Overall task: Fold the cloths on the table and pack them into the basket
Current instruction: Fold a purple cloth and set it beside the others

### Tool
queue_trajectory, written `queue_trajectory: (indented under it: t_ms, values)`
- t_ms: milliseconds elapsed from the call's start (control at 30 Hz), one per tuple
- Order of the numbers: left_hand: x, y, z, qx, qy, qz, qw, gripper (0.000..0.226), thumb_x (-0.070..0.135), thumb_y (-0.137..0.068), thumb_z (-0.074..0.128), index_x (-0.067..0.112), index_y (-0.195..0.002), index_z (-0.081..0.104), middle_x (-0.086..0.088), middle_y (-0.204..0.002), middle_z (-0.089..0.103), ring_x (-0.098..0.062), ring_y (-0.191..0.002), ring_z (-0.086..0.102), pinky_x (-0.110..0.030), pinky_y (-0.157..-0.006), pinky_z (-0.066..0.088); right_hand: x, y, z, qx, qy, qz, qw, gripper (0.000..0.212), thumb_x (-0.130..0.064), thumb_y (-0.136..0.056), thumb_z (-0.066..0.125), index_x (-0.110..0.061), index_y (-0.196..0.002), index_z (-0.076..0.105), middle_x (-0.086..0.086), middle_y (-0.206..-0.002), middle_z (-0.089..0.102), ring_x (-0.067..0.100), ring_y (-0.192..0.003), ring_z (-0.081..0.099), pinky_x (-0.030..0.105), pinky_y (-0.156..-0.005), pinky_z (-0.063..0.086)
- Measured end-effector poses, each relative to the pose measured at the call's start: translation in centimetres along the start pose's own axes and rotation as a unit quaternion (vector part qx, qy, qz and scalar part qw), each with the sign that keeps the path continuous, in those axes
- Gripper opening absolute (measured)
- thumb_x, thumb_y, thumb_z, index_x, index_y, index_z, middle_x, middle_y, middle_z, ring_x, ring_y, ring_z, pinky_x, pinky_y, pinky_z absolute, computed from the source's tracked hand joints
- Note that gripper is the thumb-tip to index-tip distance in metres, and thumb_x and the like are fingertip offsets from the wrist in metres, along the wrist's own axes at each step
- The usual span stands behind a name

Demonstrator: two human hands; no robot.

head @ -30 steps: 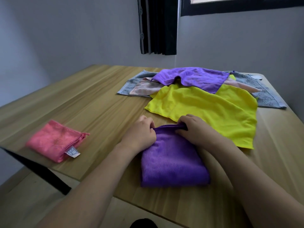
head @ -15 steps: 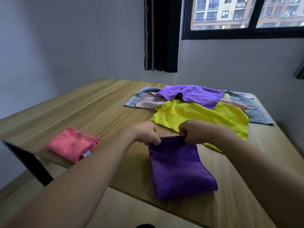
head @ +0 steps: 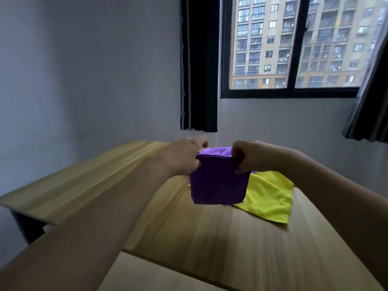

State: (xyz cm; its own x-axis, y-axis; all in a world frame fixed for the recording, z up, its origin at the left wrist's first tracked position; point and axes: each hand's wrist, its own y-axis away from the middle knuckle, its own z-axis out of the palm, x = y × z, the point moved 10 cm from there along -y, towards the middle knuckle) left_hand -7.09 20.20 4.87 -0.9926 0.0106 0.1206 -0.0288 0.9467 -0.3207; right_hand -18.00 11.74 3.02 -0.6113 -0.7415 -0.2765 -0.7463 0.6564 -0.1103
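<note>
Over wooden counter point(head: 220, 234) under grey wall and window: folded purple cloth point(head: 218, 181) hanging lifted, top corners pinched in left grip point(head: 184, 157) and right grip point(head: 244, 157), yellow cloth point(head: 270, 198) lying behind; probably carrying to unseen basket next.

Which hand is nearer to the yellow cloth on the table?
The right hand. It grips the top right corner of the folded purple cloth, just above the yellow cloth. The left hand grips the other top corner, on the purple cloth's far side.
</note>
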Motion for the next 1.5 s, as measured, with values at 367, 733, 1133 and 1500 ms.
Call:
queue_trajectory:
  t_ms: [367, 733, 1133, 1500]
  values:
    - [-0.3, 4.5, 5.6, -0.3, 0.28, -0.14, 0.901, 0.037, -0.002, -0.08, 0.054, 0.016, -0.111, 0.065, -0.009, -0.108, 0.069, -0.02, -0.098, 0.068, -0.032, -0.081, 0.057, -1.2, 4.0, 6.0, -0.265, -0.107, 0.077, 0.955, 0.025, 0.004, -0.079, 0.059, -0.016, -0.093, 0.065, 0.0, -0.089, 0.067, 0.016, -0.086, 0.063, 0.021, -0.07, 0.049]
    - [-1.8, 2.6, 2.8, 0.032, 0.097, -0.025, 0.994, 0.017, 0.009, -0.086, 0.049, 0.019, -0.098, 0.057, 0.006, -0.09, 0.057, -0.016, -0.081, 0.056, -0.027, -0.065, 0.04, -1.3, 0.8, 2.8, 0.054, 0.028, -0.042, 0.997, 0.029, -0.015, -0.082, 0.059, -0.025, -0.064, 0.039, -0.011, -0.066, 0.045, 0.013, -0.065, 0.045, 0.021, -0.05, 0.027]
    - [-2.8, 9.9, 19.8, -0.263, 0.126, -0.031, 0.956, 0.018, 0.028, -0.083, 0.054, 0.032, -0.1, 0.059, 0.006, -0.1, 0.062, -0.012, -0.089, 0.06, -0.038, -0.08, 0.052, 2.2, 5.0, 18.2, -0.234, 0.08, 0.007, 0.969, 0.014, -0.019, -0.084, 0.058, -0.02, -0.098, 0.057, 0.004, -0.095, 0.059, 0.021, -0.084, 0.055, 0.03, -0.068, 0.042]
    - [-8.6, 4.6, 20.8, -0.079, 0.327, -0.273, 0.901, 0.03, 0.025, -0.101, 0.04, 0.016, -0.074, 0.05, -0.007, -0.077, 0.055, -0.023, -0.077, 0.051, -0.031, -0.066, 0.039, 9.0, 2.6, 19.1, -0.138, -0.338, 0.21, 0.907, 0.024, -0.028, -0.091, 0.061, -0.012, -0.107, 0.053, 0.009, -0.101, 0.063, 0.024, -0.086, 0.06, 0.035, -0.074, 0.053]
